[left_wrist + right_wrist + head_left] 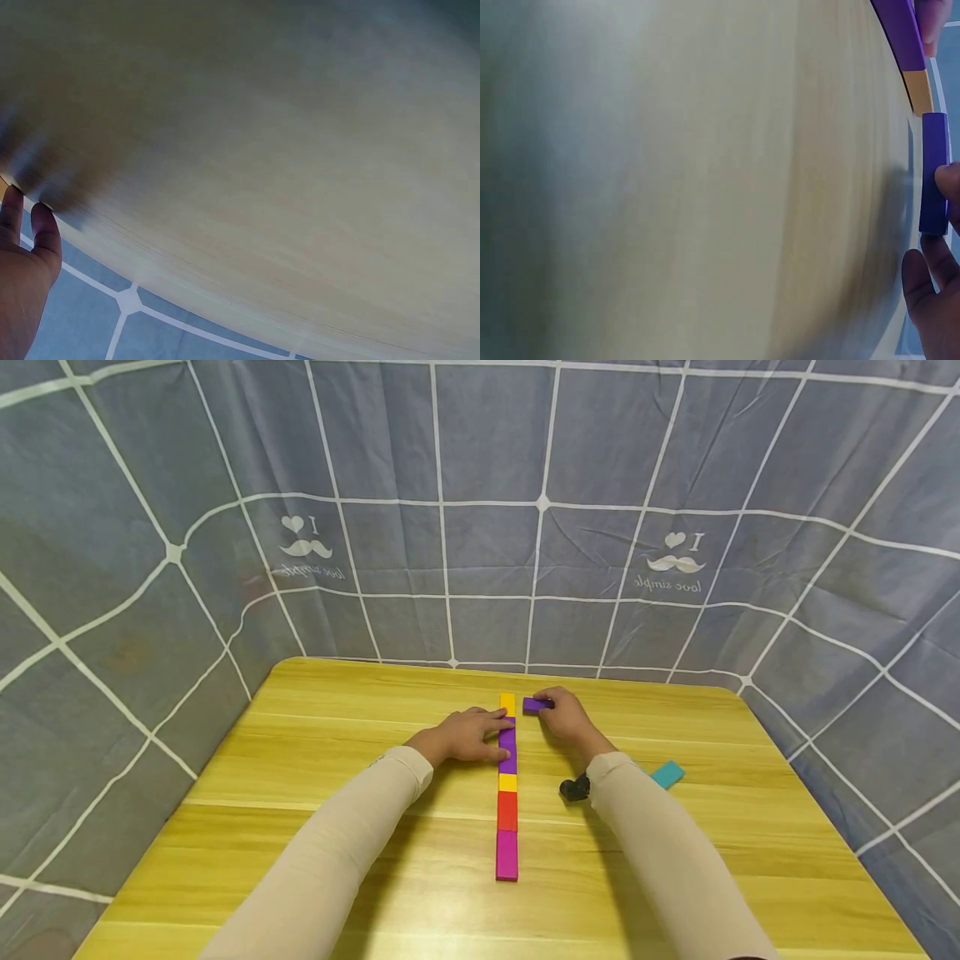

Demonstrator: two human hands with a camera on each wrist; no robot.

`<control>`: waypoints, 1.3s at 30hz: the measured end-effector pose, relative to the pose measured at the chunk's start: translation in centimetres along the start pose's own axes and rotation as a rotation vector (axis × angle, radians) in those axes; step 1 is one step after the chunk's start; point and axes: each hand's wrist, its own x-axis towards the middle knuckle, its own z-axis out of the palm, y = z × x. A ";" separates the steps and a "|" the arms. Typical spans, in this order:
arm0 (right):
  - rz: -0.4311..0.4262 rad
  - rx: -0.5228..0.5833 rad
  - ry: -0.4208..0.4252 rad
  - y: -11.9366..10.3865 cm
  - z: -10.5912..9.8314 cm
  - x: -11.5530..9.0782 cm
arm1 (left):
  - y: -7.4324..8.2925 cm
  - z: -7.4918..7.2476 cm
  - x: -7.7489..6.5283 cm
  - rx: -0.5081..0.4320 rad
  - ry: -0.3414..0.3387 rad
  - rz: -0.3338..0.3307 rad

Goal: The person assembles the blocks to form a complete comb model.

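Note:
A straight row of flat coloured blocks (507, 793) runs down the middle of the wooden table (337, 760), from yellow at the far end through purple, yellow and red to magenta. My left hand (471, 733) lies flat with straight fingers on the purple blocks near the far end. My right hand (564, 714) pinches a loose purple block (536, 704) just right of the row's far yellow block (507, 702). The right wrist view shows this purple block (934, 172) between thumb and fingers (930, 289), beside the row's end (907, 45). Only fingertips (26, 247) and blurred tabletop appear in the left wrist view.
A teal block (667, 773) lies on the table right of my right forearm. A small black object (575, 788) sits at my right wrist. A grey cloth with white grid lines (480, 527) hangs behind and beside the table.

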 end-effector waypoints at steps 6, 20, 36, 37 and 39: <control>0.030 0.019 0.001 0.1 0.4 0.1 | 0.0 0.1 0.1 -0.003 0.005 -0.001; 0.065 0.035 0.017 -0.5 1.3 0.5 | -0.3 0.4 0.4 0.013 0.014 -0.002; 0.093 0.056 0.032 -0.6 1.8 0.9 | 0.0 0.2 0.2 0.005 0.010 -0.002; 0.095 0.060 0.036 -0.6 1.8 0.9 | 0.0 0.2 0.2 0.006 0.008 -0.004; 0.101 0.070 0.039 -0.6 1.9 0.9 | 0.0 0.2 0.2 0.005 0.004 -0.006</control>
